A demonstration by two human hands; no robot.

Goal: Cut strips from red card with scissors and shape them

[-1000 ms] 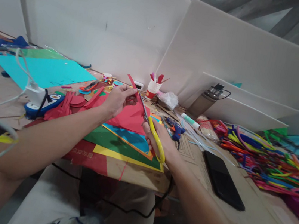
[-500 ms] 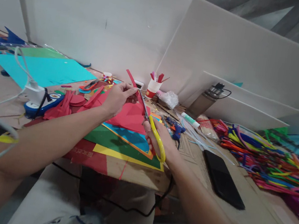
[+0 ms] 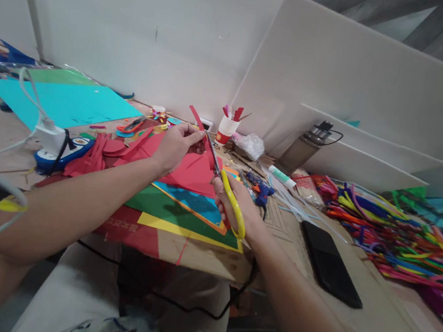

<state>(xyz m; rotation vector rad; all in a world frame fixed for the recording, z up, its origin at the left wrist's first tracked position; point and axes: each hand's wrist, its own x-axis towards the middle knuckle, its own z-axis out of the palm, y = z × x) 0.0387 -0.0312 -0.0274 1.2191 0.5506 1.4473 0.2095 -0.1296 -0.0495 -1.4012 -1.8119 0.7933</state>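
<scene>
Gripping the yellow-handled scissors (image 3: 235, 201), the right hand (image 3: 248, 203) is nearer the person than the paper cup (image 3: 225, 132). Left of the cup, the left hand (image 3: 172, 148) pinches a red paper strip (image 3: 196, 116); its free end juts past the fingertips, and the blades reach up close beside them.

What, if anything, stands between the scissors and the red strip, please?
Nothing visible: the scissors, in the right hand, have their blades right by the red strip. The left hand pinches it close to the blades' tips.
</scene>
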